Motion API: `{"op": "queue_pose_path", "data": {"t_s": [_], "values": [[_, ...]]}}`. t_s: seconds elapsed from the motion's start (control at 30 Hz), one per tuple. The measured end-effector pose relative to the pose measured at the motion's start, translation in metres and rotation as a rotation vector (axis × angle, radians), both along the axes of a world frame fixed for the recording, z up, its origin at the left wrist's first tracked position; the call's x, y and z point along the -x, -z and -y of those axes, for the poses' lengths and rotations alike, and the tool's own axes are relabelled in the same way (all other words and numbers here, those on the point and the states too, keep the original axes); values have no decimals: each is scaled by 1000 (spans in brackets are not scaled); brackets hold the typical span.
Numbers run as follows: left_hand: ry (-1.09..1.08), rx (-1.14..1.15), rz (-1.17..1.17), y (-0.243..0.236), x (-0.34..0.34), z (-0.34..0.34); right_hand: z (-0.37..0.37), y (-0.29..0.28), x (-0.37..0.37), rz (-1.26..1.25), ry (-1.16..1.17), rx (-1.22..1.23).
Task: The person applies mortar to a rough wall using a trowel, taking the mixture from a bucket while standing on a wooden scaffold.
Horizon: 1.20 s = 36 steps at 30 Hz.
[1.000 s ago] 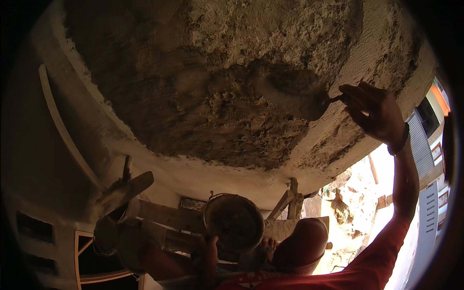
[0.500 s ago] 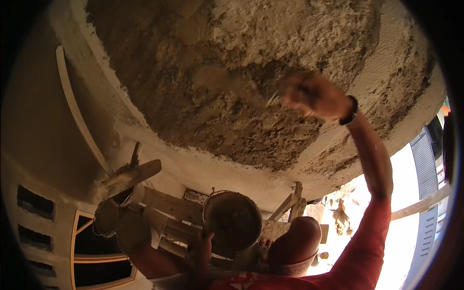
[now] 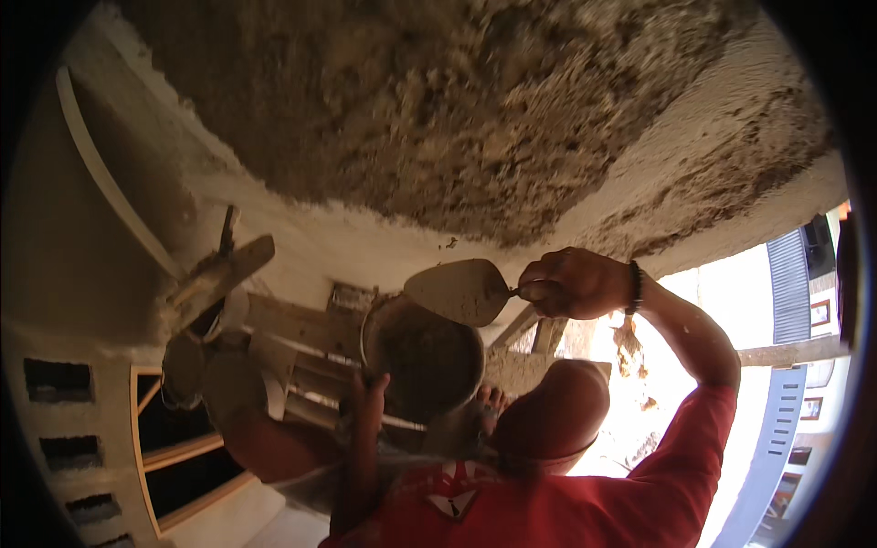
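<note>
Your right hand [image 3: 580, 281] holds a trowel [image 3: 457, 292] by the bucket [image 3: 481, 356]
Your right fist is clenched round the trowel's handle, with the blade pointing left and overlapping the bucket's upper right rim in this view; you cannot tell whether they touch. Your left hand [image 3: 368, 399] is at the bucket's left side, but its grip cannot be made out. Boards [image 3: 301, 327] lie left of the bucket, and a rough, patchy plaster surface [image 3: 438, 128] spreads above you

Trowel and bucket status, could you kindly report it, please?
Right hand closed on trowel. Left hand at left rim of bucket, grip unclear. Trowel overlaps bucket's upper-right rim in view. Nothing visibly blocking trowel.
</note>
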<state>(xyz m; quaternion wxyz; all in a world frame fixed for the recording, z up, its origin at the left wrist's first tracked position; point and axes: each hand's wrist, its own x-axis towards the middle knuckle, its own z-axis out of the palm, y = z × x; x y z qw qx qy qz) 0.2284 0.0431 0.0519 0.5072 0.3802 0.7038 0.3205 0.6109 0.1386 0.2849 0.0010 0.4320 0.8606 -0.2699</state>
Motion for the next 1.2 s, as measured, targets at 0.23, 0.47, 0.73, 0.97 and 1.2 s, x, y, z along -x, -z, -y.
{"op": "queue_pose_path", "data": {"t_s": [0.23,0.47,0.73,0.97,1.2], "values": [[79,166,30,-8,5,-6,2,96,81,386,-81,-191],[265,65,-142,30,18,5,30,189,113,375,-416,-157],[212,6,-123,35,11,6,30,162,80,32,-175,170],[170,4,-149,27,6,-1,32,186,70,378,-155,257],[153,57,31,-6,-2,-12,40,113,25,506,-17,27]]}}
